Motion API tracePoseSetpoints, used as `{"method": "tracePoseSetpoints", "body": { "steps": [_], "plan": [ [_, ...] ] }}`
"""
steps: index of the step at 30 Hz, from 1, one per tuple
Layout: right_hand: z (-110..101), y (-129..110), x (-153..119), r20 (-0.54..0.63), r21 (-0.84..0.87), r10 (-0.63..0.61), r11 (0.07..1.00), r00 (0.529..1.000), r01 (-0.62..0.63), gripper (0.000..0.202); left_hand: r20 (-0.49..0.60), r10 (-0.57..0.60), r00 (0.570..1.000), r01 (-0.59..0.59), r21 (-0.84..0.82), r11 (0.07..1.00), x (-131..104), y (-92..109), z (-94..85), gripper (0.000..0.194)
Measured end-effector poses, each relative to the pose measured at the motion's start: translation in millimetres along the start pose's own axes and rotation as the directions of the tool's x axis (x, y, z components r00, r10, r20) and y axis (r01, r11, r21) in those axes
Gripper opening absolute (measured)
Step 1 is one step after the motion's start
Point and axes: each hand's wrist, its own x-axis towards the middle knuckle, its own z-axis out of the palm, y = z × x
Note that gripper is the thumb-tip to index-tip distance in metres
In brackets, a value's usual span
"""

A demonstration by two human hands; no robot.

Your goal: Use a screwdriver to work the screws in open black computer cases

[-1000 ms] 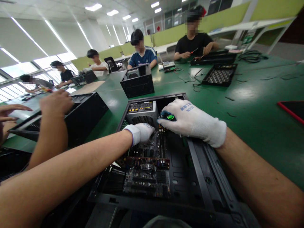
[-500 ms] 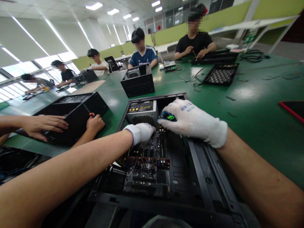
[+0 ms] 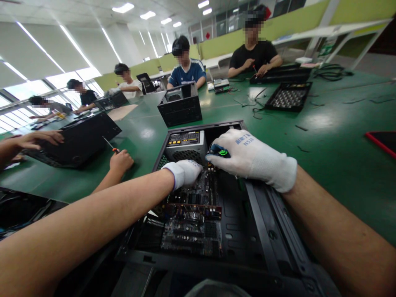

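Observation:
An open black computer case [image 3: 260, 218] lies in front of me, with a circuit board [image 3: 192, 235] inside and a grey power supply [image 3: 187, 146] at its far left corner. My left hand [image 3: 188, 173], in a white glove, reaches to the top of the board just below the power supply; its fingertips are hidden. Beside the power supply's right side, my gloved right hand [image 3: 238, 152] has its fingers wrapped round a dark round thing with a green glowing mark [image 3: 222, 152], which looks like a screwdriver handle, though most of it is covered.
At the left, another person's hand [image 3: 121, 161] holds a screwdriver [image 3: 110, 145] near a tilted black case [image 3: 77, 140]. Farther back stand another case [image 3: 181, 108] and a black tray [image 3: 288, 96]. Several people sit around the green table [image 3: 340, 123].
The neighbour's black case has been tilted and moved away to the left, and the neighbour's screwdriver has shifted off it. My two hands have hardly moved.

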Motion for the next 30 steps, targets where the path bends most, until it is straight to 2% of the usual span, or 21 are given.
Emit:
{"method": "tracePoseSetpoints", "body": {
  "steps": [7, 12, 20, 30],
  "plan": [
    [1, 0, 0, -0.002, -0.016, -0.002, 1.000, 1.000, 0.002, 0.047, 0.015, -0.002, 1.000, 0.002, 0.019, 1.000, -1, 2, -0.7, 0.048],
    [0, 0, 0, 0.003, -0.011, -0.004, 1.000, 1.000, 0.004, 0.045, 0.056, 0.015, 0.998, -0.017, 0.044, 0.999, -2, 6, -4.3, 0.061],
    [1, 0, 0, -0.019, 0.013, -0.017, 1.000, 1.000, 0.018, 0.045, 0.155, 0.025, 0.988, -0.040, 0.097, 0.994, -5, 15, -14.6, 0.056],
    [0, -1, 0, -0.030, 0.018, 0.019, 1.000, 0.999, -0.018, 0.046, 0.121, 0.027, 0.992, -0.039, 0.102, 0.994, -7, 16, -16.7, 0.055]
  ]
}}
